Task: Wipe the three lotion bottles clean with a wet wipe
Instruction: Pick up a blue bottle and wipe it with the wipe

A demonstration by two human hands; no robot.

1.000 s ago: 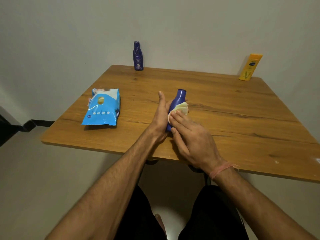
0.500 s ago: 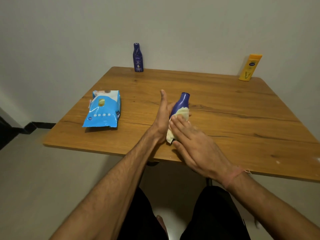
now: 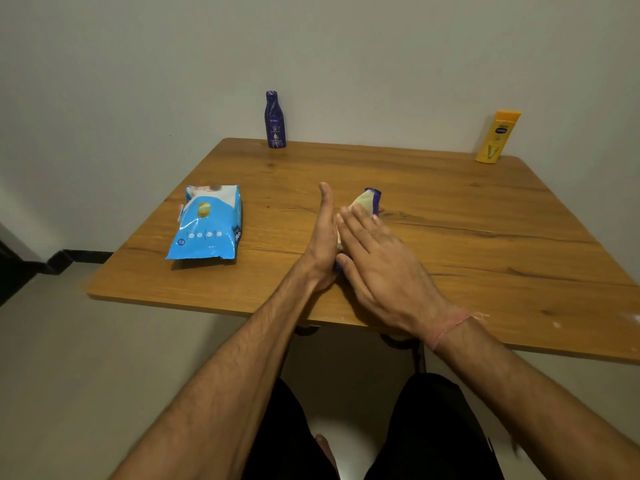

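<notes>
A blue pack of wipes (image 3: 207, 225) lies flat on the wooden table (image 3: 450, 244), its contents hidden. The blue bottle (image 3: 375, 199) lies mid-table, tilted, cap end pointing away and slightly right. The left hand (image 3: 323, 244) props it with straight fingers; the right hand (image 3: 377, 265) presses the wet wipe (image 3: 363, 202) against it, fingers flat. A second blue bottle (image 3: 275, 120) and a yellow bottle (image 3: 497, 137) stand upright by the wall.

We find open bench (image 3: 467, 244) right of our hands; the wipes pack (image 3: 207, 226) blocks the left, and two bottles (image 3: 275, 120) (image 3: 497, 137) line the far edge.
</notes>
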